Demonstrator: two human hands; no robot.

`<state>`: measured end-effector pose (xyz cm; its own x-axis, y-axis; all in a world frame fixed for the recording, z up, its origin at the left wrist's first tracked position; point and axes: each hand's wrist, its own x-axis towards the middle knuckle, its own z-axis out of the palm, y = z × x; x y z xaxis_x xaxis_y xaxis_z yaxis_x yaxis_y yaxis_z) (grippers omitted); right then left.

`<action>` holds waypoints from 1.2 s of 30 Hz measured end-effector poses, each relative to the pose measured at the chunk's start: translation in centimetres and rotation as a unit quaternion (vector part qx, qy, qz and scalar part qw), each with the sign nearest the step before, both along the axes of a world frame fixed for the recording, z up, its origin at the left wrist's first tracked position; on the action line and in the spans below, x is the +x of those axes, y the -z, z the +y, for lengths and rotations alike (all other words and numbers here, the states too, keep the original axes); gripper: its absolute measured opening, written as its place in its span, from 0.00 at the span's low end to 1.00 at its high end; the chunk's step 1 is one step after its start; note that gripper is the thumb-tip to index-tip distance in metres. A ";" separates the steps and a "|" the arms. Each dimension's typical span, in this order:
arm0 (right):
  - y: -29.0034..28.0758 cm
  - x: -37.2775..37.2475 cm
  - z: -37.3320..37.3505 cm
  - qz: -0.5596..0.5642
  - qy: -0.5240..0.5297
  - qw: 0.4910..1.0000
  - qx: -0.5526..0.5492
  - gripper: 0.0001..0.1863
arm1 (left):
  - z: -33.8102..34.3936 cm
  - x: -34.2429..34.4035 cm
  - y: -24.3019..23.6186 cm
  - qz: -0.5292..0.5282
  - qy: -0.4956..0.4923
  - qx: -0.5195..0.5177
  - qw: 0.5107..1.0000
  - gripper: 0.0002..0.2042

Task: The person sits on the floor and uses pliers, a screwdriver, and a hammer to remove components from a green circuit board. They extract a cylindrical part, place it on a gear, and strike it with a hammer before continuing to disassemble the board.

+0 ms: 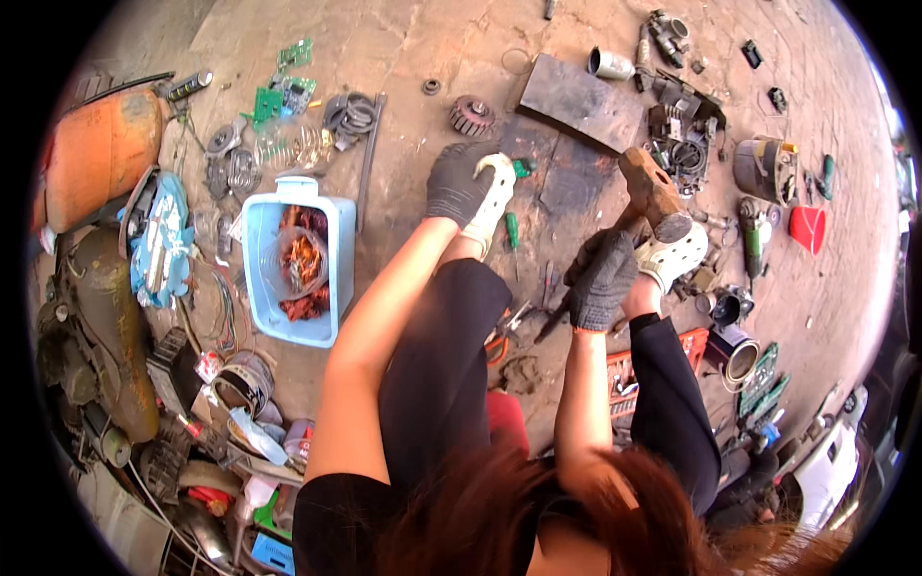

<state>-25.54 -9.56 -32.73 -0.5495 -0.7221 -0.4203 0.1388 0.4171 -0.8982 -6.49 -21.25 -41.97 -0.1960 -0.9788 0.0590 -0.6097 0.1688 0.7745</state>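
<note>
My right hand, in a dark grey knit glove, is closed around the handle of a hammer. The hammer's heavy, rusty head is raised near my right cream clog. My left hand, gloved alike, rests against the toe of my left clog; how its fingers are bent does not show clearly. Just past that toe lies a green object, partly hidden. A green-handled screwdriver is on the ground between my feet. Ahead lie a dark metal plate and a round finned metal part.
A blue tub of copper-coloured scrap stands at my left, near green circuit boards and an orange tank. At right are dismantled engine parts, an angle grinder, a red scoop-like piece and an orange tool case.
</note>
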 end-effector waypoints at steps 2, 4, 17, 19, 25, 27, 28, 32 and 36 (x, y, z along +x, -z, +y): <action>0.0 -2.2 0.7 0.004 -0.014 0.999 0.031 0.16 | -1.5 -2.7 -1.1 -0.081 0.093 -0.054 0.991 0.23; 0.8 -2.9 1.4 0.033 -0.031 0.997 0.057 0.17 | -2.4 -3.9 -1.1 -0.110 0.155 0.030 0.981 0.27; 6.3 3.5 -0.4 0.359 -0.191 0.913 -0.029 0.17 | -2.9 -5.5 4.2 -0.196 0.174 -0.048 0.964 0.14; 3.3 4.3 -0.8 0.232 -0.221 0.947 -0.020 0.20 | -1.7 -3.3 7.2 -0.121 0.080 -0.159 0.976 0.15; 5.3 3.8 0.1 0.398 -0.171 0.901 0.030 0.25 | -2.8 -5.2 4.4 -0.032 0.153 -0.035 0.987 0.12; 5.1 4.4 0.0 0.284 -0.222 0.927 0.104 0.22 | -1.5 -3.5 3.8 -0.052 0.099 -0.006 0.994 0.11; 1.9 4.4 -0.9 0.257 -0.199 0.944 0.061 0.21 | -2.1 -4.2 4.9 -0.064 0.090 -0.053 0.992 0.12; 1.3 3.5 -0.1 0.367 -0.160 0.909 -0.118 0.24 | -3.5 -5.1 4.1 -0.029 0.135 -0.040 0.990 0.11; 7.2 2.9 0.8 0.393 -0.152 0.906 -0.032 0.26 | -3.0 -5.5 4.5 -0.087 0.167 -0.016 0.982 0.17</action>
